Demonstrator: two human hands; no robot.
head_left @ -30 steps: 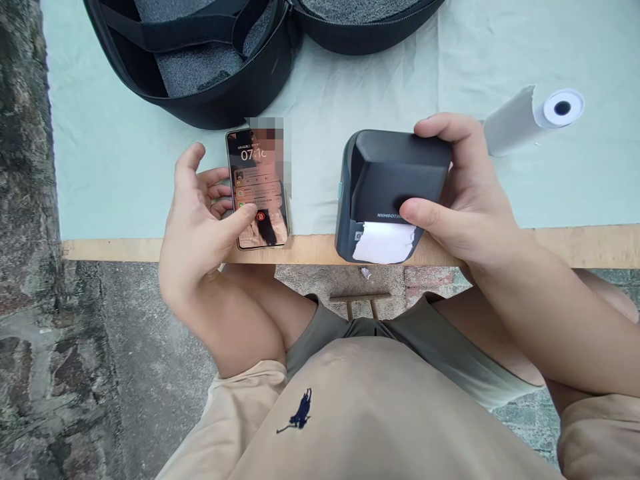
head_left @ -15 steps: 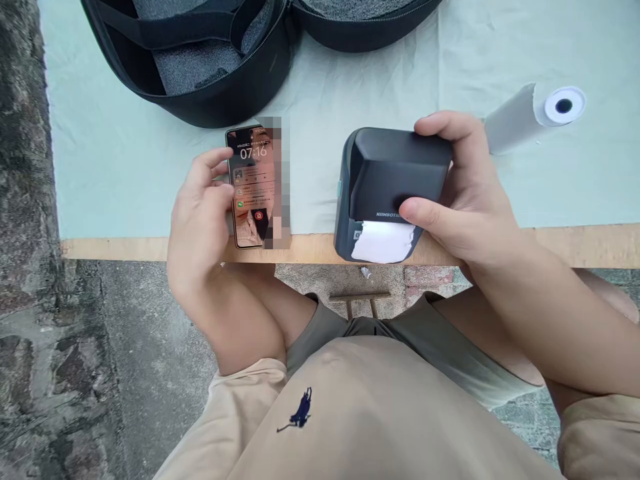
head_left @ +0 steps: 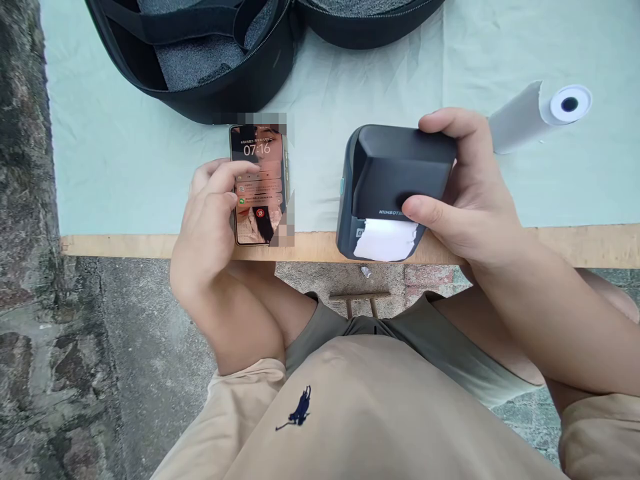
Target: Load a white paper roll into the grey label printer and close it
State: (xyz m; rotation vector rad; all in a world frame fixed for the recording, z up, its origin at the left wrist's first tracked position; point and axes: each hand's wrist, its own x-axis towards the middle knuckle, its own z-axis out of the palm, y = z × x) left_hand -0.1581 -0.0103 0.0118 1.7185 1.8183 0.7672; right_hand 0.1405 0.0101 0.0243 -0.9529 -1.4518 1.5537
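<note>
My left hand [head_left: 207, 217] is at the left edge of a smartphone [head_left: 257, 190]. Its index finger stretches across the lit screen, which reads 07:16, and the thumb touches the phone's left side. The phone appears to lie near the table's front edge. A dark portable label printer [head_left: 400, 167] marked NIIMBOT is in my right hand [head_left: 465, 187]. The right thumb presses on its cover and the index finger wraps the far corner; the other fingers are hidden. White paper [head_left: 387, 239] with a ragged edge sticks out of the printer towards me.
An open black zip case [head_left: 240, 87] with grey foam inside stands at the back left. Behind my right hand lies a white paper roll [head_left: 525, 117] with a dark core. Pale cloth covers the table, with a bare wooden front edge [head_left: 125, 246].
My left index finger has moved from the phone's left edge onto its screen. The right hand still grips the printer in nearly the same place. The whole view has shifted slightly.
</note>
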